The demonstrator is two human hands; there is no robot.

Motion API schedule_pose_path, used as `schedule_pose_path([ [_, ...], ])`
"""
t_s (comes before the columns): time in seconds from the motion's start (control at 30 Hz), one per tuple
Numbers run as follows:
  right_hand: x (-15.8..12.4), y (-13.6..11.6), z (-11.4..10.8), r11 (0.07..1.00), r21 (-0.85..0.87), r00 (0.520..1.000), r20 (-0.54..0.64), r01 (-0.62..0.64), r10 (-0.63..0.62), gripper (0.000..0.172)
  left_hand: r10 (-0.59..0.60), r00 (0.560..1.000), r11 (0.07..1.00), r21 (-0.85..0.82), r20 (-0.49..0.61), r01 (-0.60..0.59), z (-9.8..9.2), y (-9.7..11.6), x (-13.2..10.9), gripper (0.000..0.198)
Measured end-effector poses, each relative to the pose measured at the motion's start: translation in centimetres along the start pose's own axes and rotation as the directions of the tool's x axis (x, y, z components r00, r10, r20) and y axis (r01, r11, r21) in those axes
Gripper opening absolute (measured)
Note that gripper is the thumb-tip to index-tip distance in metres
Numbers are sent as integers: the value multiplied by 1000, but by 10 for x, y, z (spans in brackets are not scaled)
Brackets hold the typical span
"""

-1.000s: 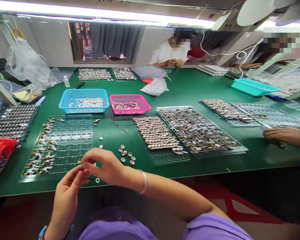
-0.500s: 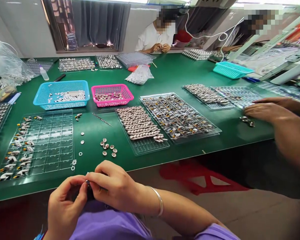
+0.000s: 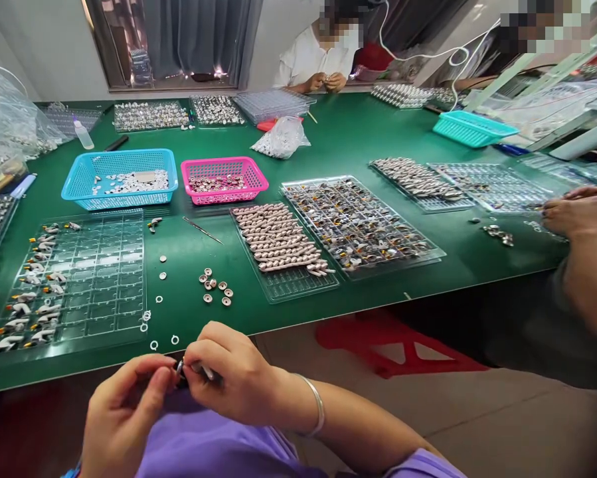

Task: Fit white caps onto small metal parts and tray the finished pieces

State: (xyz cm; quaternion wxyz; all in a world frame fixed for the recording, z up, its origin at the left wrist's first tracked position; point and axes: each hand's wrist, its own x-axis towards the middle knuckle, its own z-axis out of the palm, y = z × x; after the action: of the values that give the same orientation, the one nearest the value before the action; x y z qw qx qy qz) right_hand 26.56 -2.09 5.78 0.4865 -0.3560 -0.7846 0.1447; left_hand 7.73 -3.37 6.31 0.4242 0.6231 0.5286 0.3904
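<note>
My left hand (image 3: 129, 405) pinches a small dark and light part (image 3: 179, 369) between thumb and forefinger, just off the table's front edge. The fingers of my right hand (image 3: 228, 365) close on the same part from the other side, and a whitish stem shows beneath them. Most of the part is hidden by my fingers. Close above my hands lie thin white rings (image 3: 175, 339) and several small beige cups (image 3: 208, 299). To the left, a clear compartment tray (image 3: 103, 292) holds white earphone-like pieces with orange ends (image 3: 10, 342) in its left columns.
A blue basket (image 3: 119, 204) and a pink basket (image 3: 226, 197) stand behind. Tweezers (image 3: 202, 230) lie near a tray of beige stemmed pieces (image 3: 273, 236) and a filled parts tray (image 3: 358, 226). A co-worker's hand (image 3: 577, 216) is at right; another person (image 3: 323, 60) sits opposite.
My hands have dropped slightly, and the held part shows more of its dark side and stem. Two white rings now show by the table edge. The co-worker's hand at right has shifted rightward.
</note>
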Motion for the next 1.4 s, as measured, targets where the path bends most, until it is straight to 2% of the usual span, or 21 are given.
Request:
schedule_pose_path([
  [0.07, -2, 0, -2, 995, 94, 1000, 2, -20, 20, 9, -208, 967, 946, -221, 149, 238, -2, 1, 4, 15],
  [0.13, -5, 0, -3, 986, 163, 999, 15, -32, 30, 8, -276, 926, 866, -352, 258, 356, -3, 2, 9, 18],
  [0.2, -7, 1, -3, 977, 212, 999, 20, -32, 29, 7, -270, 912, 831, -404, 310, 383, -2, 4, 12, 20],
  [0.3, -10, 2, -3, 965, 262, 1000, 23, -11, 5, 6, -229, 902, 830, -411, 366, 378, -1, 3, 14, 21],
  [0.47, -15, 6, -2, 952, 305, 999, 41, 2, -15, 5, -146, 909, 876, -376, 391, 303, -1, 0, 14, 16],
  [0.63, -15, 6, -1, 931, 365, 1000, 12, 3, -8, 6, -6, 946, 946, -304, 324, 110, -2, 7, 11, 12],
  [0.7, -14, 6, -1, 923, 383, 1000, 6, 11, -14, 6, 22, 954, 955, -287, 299, 68, -2, 9, 10, 11],
  [0.87, -16, 8, -2, 924, 381, 998, 17, 42, -53, 8, 76, 944, 958, -287, 322, 21, -4, 8, 12, 10],
  [1.07, -19, 10, -4, 955, 297, 983, 169, 19, -72, 7, 85, 936, 970, -241, 341, 0, -5, 13, 15, 10],
  [1.27, -15, 8, -4, 930, 363, 995, 63, 52, -80, 8, 105, 935, 977, -211, 338, -33, -7, 14, 14, 12],
  [1.4, -17, 9, -3, 948, 318, 989, 132, 24, -69, 7, 172, 923, 980, -152, 344, -126, -8, 10, 11, 15],
])
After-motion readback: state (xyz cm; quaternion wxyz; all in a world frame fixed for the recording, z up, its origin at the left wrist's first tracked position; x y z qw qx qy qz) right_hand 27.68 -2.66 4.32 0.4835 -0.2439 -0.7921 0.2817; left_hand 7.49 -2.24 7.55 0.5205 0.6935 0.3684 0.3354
